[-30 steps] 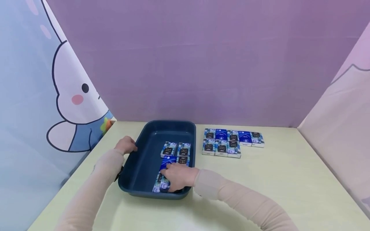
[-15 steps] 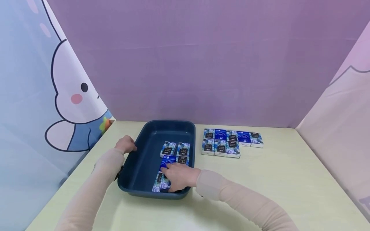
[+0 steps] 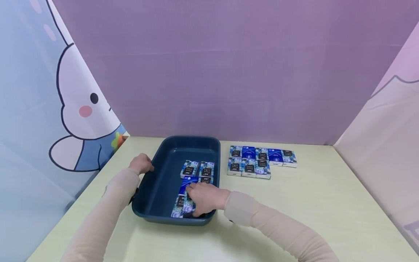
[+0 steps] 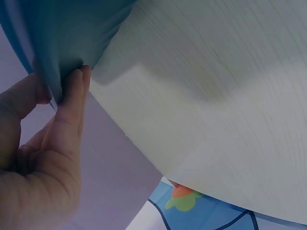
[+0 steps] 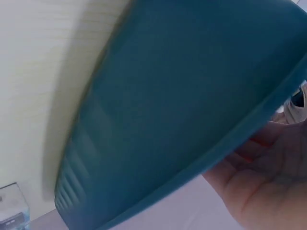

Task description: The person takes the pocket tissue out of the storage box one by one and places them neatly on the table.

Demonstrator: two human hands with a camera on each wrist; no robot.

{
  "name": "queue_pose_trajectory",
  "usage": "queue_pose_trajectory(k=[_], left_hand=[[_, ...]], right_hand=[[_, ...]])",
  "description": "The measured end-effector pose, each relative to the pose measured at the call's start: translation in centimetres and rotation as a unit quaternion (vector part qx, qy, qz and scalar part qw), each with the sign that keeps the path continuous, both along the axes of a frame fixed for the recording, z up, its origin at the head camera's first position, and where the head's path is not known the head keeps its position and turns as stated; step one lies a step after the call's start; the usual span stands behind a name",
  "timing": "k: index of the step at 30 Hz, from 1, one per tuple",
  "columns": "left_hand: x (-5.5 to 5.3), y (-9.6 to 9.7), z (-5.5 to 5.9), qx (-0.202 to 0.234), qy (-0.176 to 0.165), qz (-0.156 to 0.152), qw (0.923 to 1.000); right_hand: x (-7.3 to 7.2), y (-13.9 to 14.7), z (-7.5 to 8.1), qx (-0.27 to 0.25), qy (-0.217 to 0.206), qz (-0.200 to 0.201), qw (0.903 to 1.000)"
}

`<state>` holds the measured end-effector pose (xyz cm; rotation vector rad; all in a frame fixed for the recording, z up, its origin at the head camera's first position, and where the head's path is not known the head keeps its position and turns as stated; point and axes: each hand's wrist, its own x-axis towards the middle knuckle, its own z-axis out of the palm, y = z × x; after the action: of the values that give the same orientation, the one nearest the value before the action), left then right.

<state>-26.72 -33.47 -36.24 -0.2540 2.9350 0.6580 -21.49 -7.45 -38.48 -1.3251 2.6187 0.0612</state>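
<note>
A dark blue-green plastic tray lies on the table with several pocket tissue packs along its right side. My left hand pinches the tray's left rim; the left wrist view has the thumb on one side of the wall and fingers on the other. My right hand reaches over the right rim, fingers curled down at a floral tissue pack in the near right part. A similar floral pack lies to its left, a plain blue one beyond. The tray wall hides my right fingertips in the right wrist view.
Right of the tray, several more tissue packs lie in two rows on the pale wood-grain table. A purple backdrop stands behind the table. On the left hangs a cloth with a cartoon figure.
My right hand has shifted slightly right, uncovering more of the floral packs at the tray's near end. My left hand keeps its hold on the rim. The view has drifted a little.
</note>
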Motion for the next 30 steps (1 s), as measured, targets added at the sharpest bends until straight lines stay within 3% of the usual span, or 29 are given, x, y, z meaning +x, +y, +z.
queue_pose_trajectory(k=[7,18,25,30], left_hand=[[0.5,0.0,0.3,-0.001,-0.002,-0.004,1.0],[0.3,0.1,0.4,0.0,-0.011,-0.004,0.9999],[0.3,0.2,0.6,0.003,-0.014,-0.003,0.9999],[0.0,0.0,0.3,0.007,-0.01,-0.008,0.9999]], right_hand=[[-0.6,0.8,0.8,-0.011,-0.003,-0.007,0.9999],[-1.7,3.2,2.6,-0.032,0.018,-0.021,0.9991],[-2.2,5.3,3.4,-0.07,-0.021,-0.054,0.9959],[-2.5,6.7,3.8,-0.084,-0.019,-0.071,0.9938]])
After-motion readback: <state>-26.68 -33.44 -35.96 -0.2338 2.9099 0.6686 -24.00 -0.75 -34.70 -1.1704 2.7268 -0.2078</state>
